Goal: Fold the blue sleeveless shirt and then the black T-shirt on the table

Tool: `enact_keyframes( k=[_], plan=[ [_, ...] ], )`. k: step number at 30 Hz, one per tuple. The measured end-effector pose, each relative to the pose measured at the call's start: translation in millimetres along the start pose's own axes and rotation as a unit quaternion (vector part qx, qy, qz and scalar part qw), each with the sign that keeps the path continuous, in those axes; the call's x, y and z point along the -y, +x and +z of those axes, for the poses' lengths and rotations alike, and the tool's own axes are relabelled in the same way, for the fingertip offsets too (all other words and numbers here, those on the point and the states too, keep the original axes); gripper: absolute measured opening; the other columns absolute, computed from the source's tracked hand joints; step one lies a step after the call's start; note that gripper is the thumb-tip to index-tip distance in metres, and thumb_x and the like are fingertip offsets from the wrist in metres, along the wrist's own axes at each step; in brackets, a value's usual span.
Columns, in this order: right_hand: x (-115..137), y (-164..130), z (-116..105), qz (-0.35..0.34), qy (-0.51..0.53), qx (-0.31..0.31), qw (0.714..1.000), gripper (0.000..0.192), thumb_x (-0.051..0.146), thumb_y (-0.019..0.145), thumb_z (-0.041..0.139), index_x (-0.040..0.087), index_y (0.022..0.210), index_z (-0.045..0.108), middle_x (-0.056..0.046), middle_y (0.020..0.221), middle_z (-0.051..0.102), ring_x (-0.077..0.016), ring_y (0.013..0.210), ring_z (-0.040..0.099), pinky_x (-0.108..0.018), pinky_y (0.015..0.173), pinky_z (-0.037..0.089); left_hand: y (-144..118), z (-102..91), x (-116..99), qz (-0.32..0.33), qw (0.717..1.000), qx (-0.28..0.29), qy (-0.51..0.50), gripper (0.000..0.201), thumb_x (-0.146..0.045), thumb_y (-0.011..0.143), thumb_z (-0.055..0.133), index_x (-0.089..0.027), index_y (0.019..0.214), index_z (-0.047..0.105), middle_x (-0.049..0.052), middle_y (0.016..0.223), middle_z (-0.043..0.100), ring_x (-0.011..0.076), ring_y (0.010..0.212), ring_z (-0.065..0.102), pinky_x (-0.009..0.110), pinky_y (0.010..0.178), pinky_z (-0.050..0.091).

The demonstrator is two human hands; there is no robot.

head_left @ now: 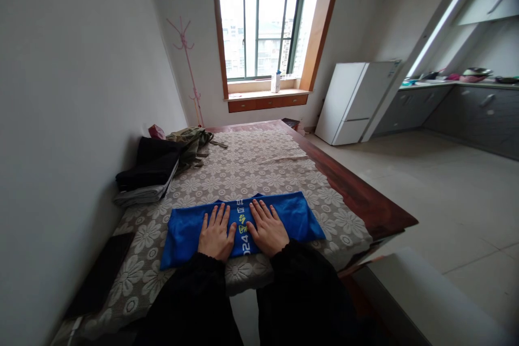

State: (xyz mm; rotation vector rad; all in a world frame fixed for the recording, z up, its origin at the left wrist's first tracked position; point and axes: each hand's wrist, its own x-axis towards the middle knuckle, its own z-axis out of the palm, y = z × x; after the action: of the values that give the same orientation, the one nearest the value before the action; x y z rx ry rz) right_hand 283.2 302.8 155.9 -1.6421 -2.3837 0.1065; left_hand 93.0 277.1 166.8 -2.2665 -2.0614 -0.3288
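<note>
A shiny blue garment (294, 218), folded into a long strip, lies across the near part of the table. White and yellow printed characters run down its middle. My left hand (216, 233) rests flat on the cloth just left of the print, fingers stretched forward. On the other side of the print, my right hand (267, 228) also presses flat, fingers spread a little. Both palms touch the fabric and neither hand grips it. Which kind of garment it is, I cannot tell from the folds.
A lace cloth with flowers (243, 170) covers the dark red wooden table (360, 200). At the left by the wall are folded black and grey clothes (148, 162), a camouflage bag (192, 143) and a flat dark object (101, 273). A white fridge (344, 97) stands beyond.
</note>
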Motion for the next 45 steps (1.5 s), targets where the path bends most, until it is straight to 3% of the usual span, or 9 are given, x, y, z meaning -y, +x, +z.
enact_keyframes(
  k=[4, 11, 15, 22, 27, 34, 40, 45],
  plan=[
    [-29.3, -6.6, -4.2, 0.049, -0.035, -0.016, 0.998, 0.063, 0.044, 0.104, 0.031, 0.018, 0.162, 0.033, -0.003, 0.169, 0.028, -0.0243, 0.157, 0.022, -0.048, 0.128, 0.013, -8.3, -5.0, 33.0, -0.034, 0.999, -0.013, 0.019, 0.060, -0.038, 0.101, 0.035, -0.023, 0.159, 0.038, 0.004, 0.165, 0.039, 0.0273, 0.155, 0.032, 0.054, 0.127, 0.022],
    [-108.5, -30.2, -10.1, 0.112, -0.087, -0.059, 0.988, 0.062, 0.039, 0.104, 0.029, 0.015, 0.161, 0.036, -0.007, 0.166, 0.036, -0.0282, 0.154, 0.030, -0.050, 0.126, 0.022, -23.9, -7.5, 100.1, -0.093, 0.995, -0.020, 0.007, 0.062, -0.043, 0.101, 0.034, -0.018, 0.158, 0.041, 0.010, 0.163, 0.043, 0.0308, 0.153, 0.035, 0.056, 0.126, 0.024],
    [-132.8, -38.4, -8.0, 0.109, -0.084, -0.074, 0.988, 0.062, 0.039, 0.104, 0.027, 0.014, 0.159, 0.039, -0.009, 0.165, 0.038, -0.0294, 0.153, 0.032, -0.051, 0.125, 0.026, -30.2, -5.4, 120.2, -0.097, 0.995, -0.024, -0.013, 0.064, -0.045, 0.101, 0.033, -0.018, 0.158, 0.039, 0.012, 0.163, 0.042, 0.0313, 0.154, 0.033, 0.056, 0.125, 0.024],
    [-135.9, -37.7, -4.7, 0.106, -0.080, -0.072, 0.989, 0.063, 0.040, 0.104, 0.028, 0.011, 0.159, 0.039, -0.010, 0.165, 0.037, -0.0301, 0.154, 0.031, -0.052, 0.124, 0.027, -30.7, -8.6, 121.3, -0.096, 0.995, 0.014, -0.034, 0.069, -0.046, 0.101, 0.028, -0.010, 0.159, 0.035, 0.015, 0.166, 0.035, 0.0328, 0.157, 0.022, 0.056, 0.127, 0.020],
    [-135.3, -38.5, -5.6, 0.099, -0.079, -0.081, 0.989, 0.063, 0.039, 0.104, 0.027, 0.010, 0.158, 0.041, -0.010, 0.164, 0.039, -0.0309, 0.153, 0.033, -0.052, 0.124, 0.029, -30.4, -8.8, 119.0, -0.130, 0.991, 0.001, -0.032, 0.073, -0.049, 0.101, 0.029, -0.005, 0.158, 0.036, 0.018, 0.168, 0.029, 0.0349, 0.158, 0.020, 0.055, 0.127, 0.022],
    [-133.2, -38.7, -6.9, 0.105, -0.082, -0.078, 0.988, 0.062, 0.040, 0.104, 0.027, 0.011, 0.158, 0.041, -0.010, 0.165, 0.038, -0.0303, 0.153, 0.032, -0.050, 0.125, 0.027, -30.1, -8.5, 120.3, -0.115, 0.993, -0.002, -0.025, 0.072, -0.048, 0.101, 0.029, -0.005, 0.158, 0.035, 0.019, 0.166, 0.034, 0.0356, 0.156, 0.025, 0.057, 0.126, 0.024],
    [-135.3, -38.8, -6.7, 0.099, -0.081, -0.071, 0.989, 0.063, 0.041, 0.105, 0.026, 0.011, 0.158, 0.040, -0.010, 0.165, 0.037, -0.0301, 0.154, 0.031, -0.050, 0.125, 0.027, -34.2, -19.2, 135.3, -0.096, 0.993, 0.049, -0.037, 0.071, -0.050, 0.099, 0.035, -0.012, 0.159, 0.036, 0.011, 0.166, 0.037, 0.0305, 0.156, 0.028, 0.054, 0.127, 0.022],
    [-136.2, -38.4, -4.9, 0.100, -0.080, -0.075, 0.989, 0.064, 0.042, 0.105, 0.026, 0.011, 0.159, 0.039, -0.010, 0.165, 0.037, -0.0302, 0.154, 0.030, -0.050, 0.125, 0.026, -35.0, -19.4, 141.8, -0.109, 0.991, 0.010, -0.073, 0.067, -0.043, 0.100, 0.032, -0.012, 0.158, 0.036, 0.013, 0.167, 0.033, 0.0289, 0.155, 0.030, 0.054, 0.128, 0.022]
  ],
)
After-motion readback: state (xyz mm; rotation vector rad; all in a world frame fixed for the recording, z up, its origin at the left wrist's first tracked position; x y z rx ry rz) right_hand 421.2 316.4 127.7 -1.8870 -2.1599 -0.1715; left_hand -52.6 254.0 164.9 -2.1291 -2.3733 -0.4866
